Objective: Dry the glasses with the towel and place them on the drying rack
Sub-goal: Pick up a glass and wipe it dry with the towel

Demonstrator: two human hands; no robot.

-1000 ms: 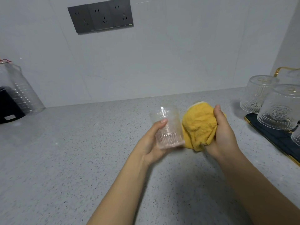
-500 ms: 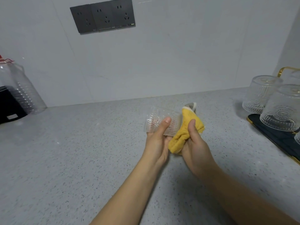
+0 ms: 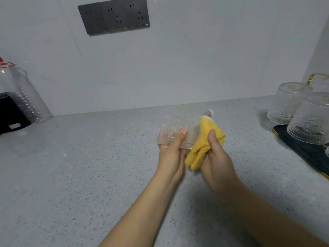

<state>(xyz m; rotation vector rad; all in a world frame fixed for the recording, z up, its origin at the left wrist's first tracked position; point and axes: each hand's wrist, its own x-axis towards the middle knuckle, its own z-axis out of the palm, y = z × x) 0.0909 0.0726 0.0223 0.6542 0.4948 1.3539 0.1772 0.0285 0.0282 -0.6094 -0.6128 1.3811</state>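
To the left of the drying rack, where two glasses are already standing upside down, the left hand is closing its fingers around a tipped ribbed glass while the right hand is gripping the yellow towel against its mouth, so I judge the drying is not yet finished.

Two bare forearms, no sleeves up to the frame edge. Left hand and right hand both ungloved, without rings, watch or bracelet at the wrists. Short, unpainted nail on the left thumb. Rest of the body out of frame.
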